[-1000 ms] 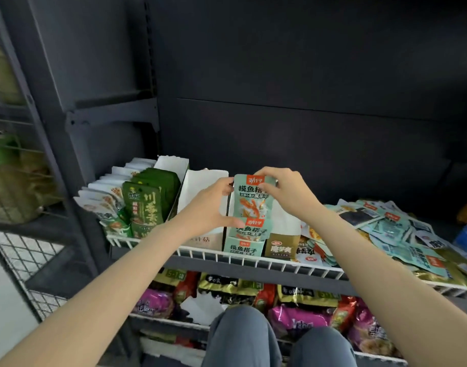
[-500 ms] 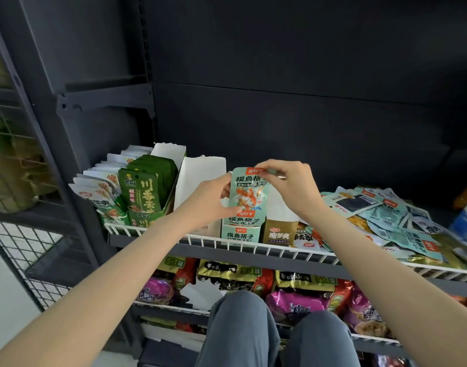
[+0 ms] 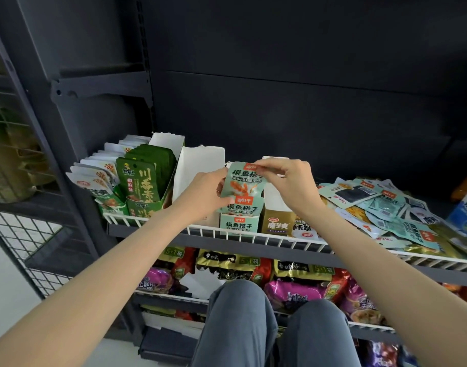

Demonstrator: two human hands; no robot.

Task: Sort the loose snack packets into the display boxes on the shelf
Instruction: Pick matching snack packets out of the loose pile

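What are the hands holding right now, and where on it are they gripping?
A mint-green snack packet: the left hand pinches its left edge, the right hand its top edge, above the matching display box.

A shop: dark metal shelving with a white wire shelf rail (image 3: 280, 238), cardboard display boxes (image 3: 239, 225) of snack packets (image 3: 394, 207), bagged snacks (image 3: 293, 292) stocked below.

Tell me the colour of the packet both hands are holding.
Pale mint green packet with an orange-red label, clearest in the head view.
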